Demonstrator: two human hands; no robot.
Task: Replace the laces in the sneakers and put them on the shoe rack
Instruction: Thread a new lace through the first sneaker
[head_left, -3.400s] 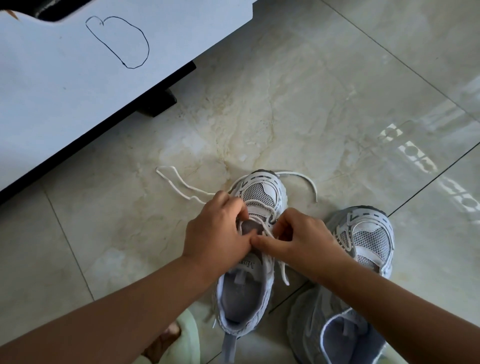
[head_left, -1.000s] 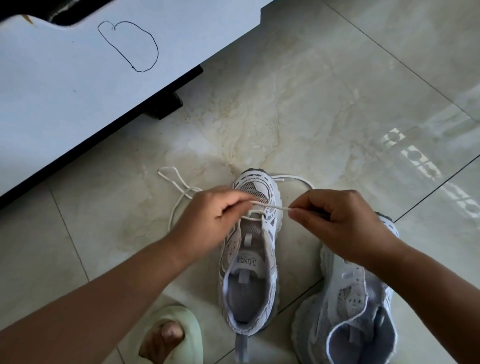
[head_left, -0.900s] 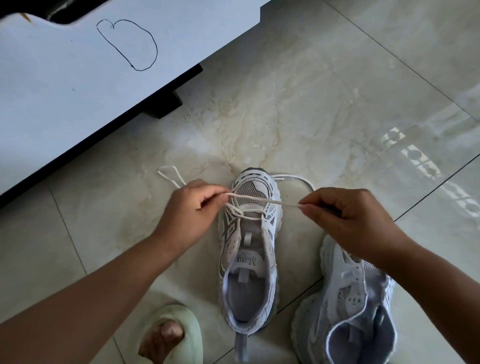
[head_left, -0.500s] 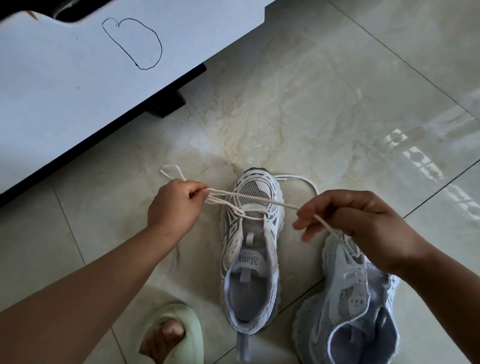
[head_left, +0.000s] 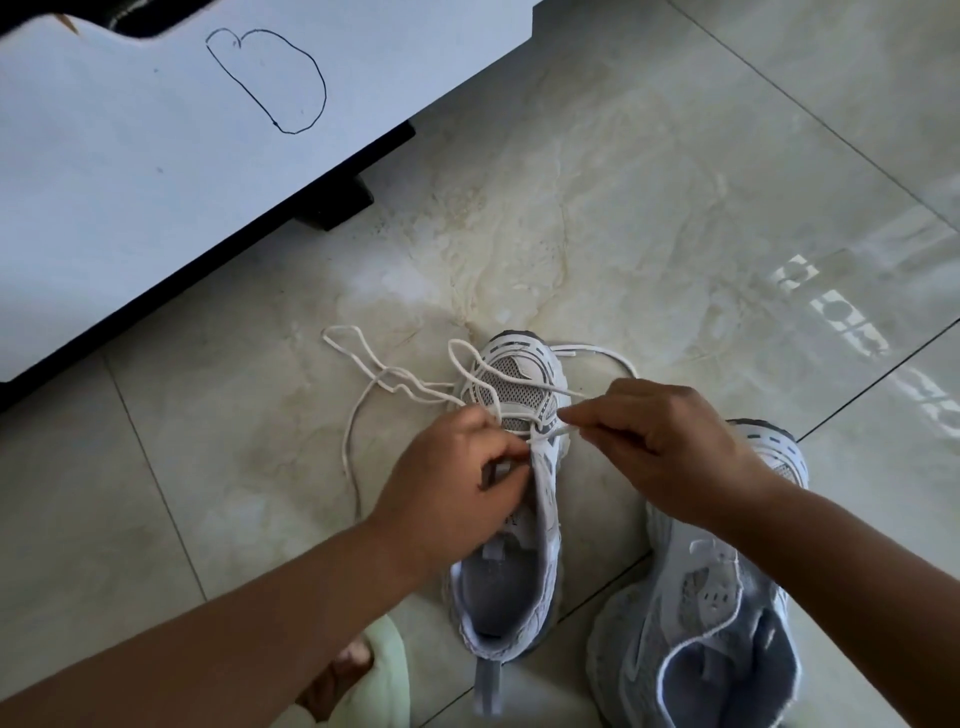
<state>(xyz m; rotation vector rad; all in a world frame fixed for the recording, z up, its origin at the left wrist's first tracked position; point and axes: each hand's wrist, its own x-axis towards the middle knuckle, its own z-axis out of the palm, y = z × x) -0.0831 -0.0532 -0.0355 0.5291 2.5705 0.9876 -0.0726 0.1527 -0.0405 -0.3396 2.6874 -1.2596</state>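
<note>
A white and grey mesh sneaker (head_left: 511, 582) stands on the tiled floor, toe pointing away from me. A white lace (head_left: 363, 364) is threaded through its lower eyelets, and its loose ends trail left and past the toe. My left hand (head_left: 457, 478) rests over the tongue area, its fingers curled at the eyelets and pinching the lace. My right hand (head_left: 660, 447) pinches a lace end just right of the eyelets. The second sneaker (head_left: 727, 597) lies to the right, partly under my right forearm, with no lace visible.
A white cabinet (head_left: 156, 156) with a pen scribble and a dark base stands at the upper left. My foot in a pale green slipper (head_left: 363, 670) sits at the bottom, left of the sneaker. Glossy marble tiles (head_left: 675, 208) stretch beyond.
Both hands have come back in from pulling the lace sideways. The left hand moved right onto the eyelets, the right hand moved left to the sneaker. The lace now lies slack over the toe.
</note>
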